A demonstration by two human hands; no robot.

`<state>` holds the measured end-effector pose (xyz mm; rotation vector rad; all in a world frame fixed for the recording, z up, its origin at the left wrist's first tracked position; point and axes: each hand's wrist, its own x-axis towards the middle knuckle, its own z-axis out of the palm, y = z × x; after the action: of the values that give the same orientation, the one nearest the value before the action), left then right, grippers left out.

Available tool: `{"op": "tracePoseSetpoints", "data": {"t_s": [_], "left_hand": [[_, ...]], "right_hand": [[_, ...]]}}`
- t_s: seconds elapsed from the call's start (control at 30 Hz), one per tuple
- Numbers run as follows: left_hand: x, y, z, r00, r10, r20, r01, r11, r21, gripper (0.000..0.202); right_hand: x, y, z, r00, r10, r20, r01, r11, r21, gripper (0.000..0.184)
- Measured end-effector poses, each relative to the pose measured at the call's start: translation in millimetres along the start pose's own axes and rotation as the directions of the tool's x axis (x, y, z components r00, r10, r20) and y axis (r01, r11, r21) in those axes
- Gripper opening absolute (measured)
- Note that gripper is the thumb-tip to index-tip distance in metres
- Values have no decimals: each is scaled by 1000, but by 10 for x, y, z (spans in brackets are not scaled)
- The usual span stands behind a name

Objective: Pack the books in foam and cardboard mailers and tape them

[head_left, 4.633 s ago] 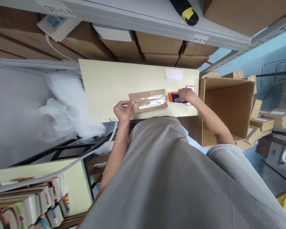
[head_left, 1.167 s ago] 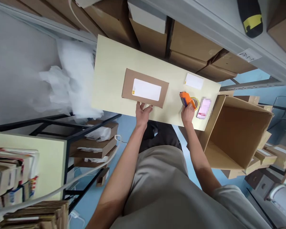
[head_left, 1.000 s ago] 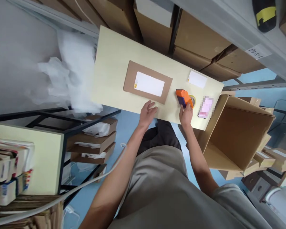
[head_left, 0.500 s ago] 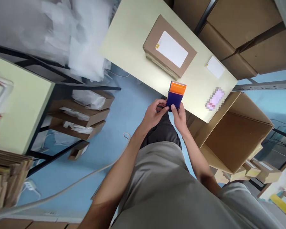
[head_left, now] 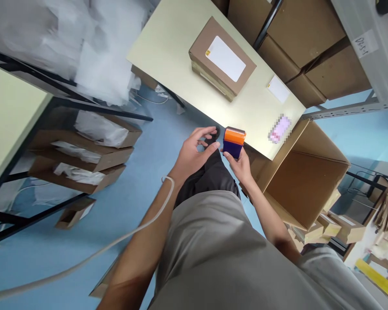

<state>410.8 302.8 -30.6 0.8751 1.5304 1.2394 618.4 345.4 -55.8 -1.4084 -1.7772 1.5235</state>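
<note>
My right hand [head_left: 239, 165] holds a small orange-and-dark-blue block [head_left: 234, 137], fingers behind it and thumb at its lower edge. Its orange end faces up and away from me; its exact kind cannot be made out. To the left of it, my left hand [head_left: 195, 150] hovers with fingers apart and nothing in them, a small gap short of the block. Beyond both hands, a taped cardboard box [head_left: 200, 71] with a white label on top rests on the pale table [head_left: 168, 47].
A white label sheet [head_left: 278, 89] and a blurred pinkish item [head_left: 280, 129] lie on the table. A large open carton [head_left: 305, 187] stands to the right. Stacked boxes [head_left: 307, 36] fill the shelf behind. A pale cable [head_left: 93, 258] crosses my left forearm.
My left hand has come off the block and moved left, opening its fingers. The block, now in my right hand alone, has tilted and come slightly nearer. The view has shifted.
</note>
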Motion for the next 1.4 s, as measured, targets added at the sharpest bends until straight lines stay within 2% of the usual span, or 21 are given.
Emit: {"op": "tracePoseSetpoints", "data": {"t_s": [0.17, 0.3, 0.47, 0.57, 0.7, 0.83, 0.97, 1.13, 1.4], "left_hand": [[60, 333, -9, 995, 97, 7, -97, 995, 17, 41], [106, 436, 6, 994, 96, 60, -101, 991, 86, 31], [178, 406, -24, 979, 91, 185, -121, 979, 163, 22], [235, 369, -36, 974, 72, 215, -108, 981, 159, 20], [303, 302, -23, 971, 39, 234, -68, 991, 117, 25], [339, 256, -31, 963, 41, 265, -79, 988, 136, 34], [364, 273, -83, 955, 7, 298, -43, 992, 114, 34], [402, 303, -128, 951, -25, 307, 7, 998, 62, 31], [401, 443, -121, 948, 82, 308, -141, 975, 174, 21]], "right_hand": [[-120, 19, -220, 996, -79, 45, 89, 949, -303, 56], [-150, 74, -342, 983, -172, 66, 184, 896, -405, 41], [-96, 42, -526, 953, -242, 183, 299, 848, -438, 35], [-23, -12, -663, 929, -249, 275, 351, 830, -434, 29], [72, -66, -816, 886, -263, 382, 419, 808, -415, 21], [136, -87, -901, 850, -267, 454, 467, 781, -415, 19], [169, -89, -940, 822, -305, 481, 522, 742, -420, 19], [206, -85, -964, 819, -309, 484, 534, 719, -445, 20], [294, -101, -1005, 829, -309, 465, 529, 702, -476, 21]]}}
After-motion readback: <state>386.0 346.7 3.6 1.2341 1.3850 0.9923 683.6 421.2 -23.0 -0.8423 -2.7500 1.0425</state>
